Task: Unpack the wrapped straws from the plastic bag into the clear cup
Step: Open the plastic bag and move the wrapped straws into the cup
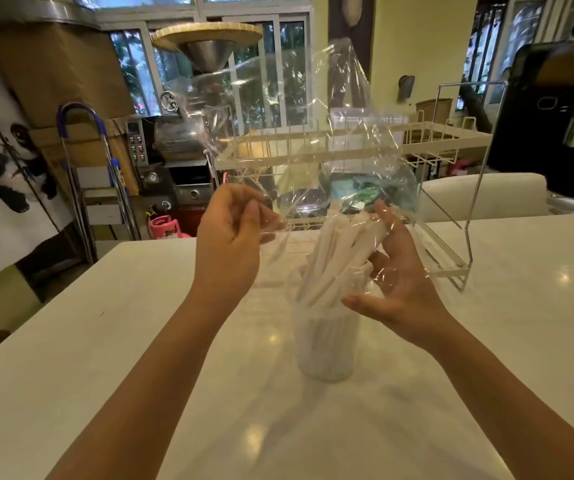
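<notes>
A clear cup stands on the white table in front of me. Several white wrapped straws stand in it, leaning and fanned out above the rim. A clear plastic bag hangs upside down over the straws, its mouth around their upper ends. My left hand pinches the bag's left edge between thumb and fingers. My right hand holds the bag's right side, its fingers against the straw tops through the film.
A white wire dish rack on a clear stand sits just behind the cup. A black machine stands at the far right. Beyond the table's far left edge are a coffee roaster and a stepladder.
</notes>
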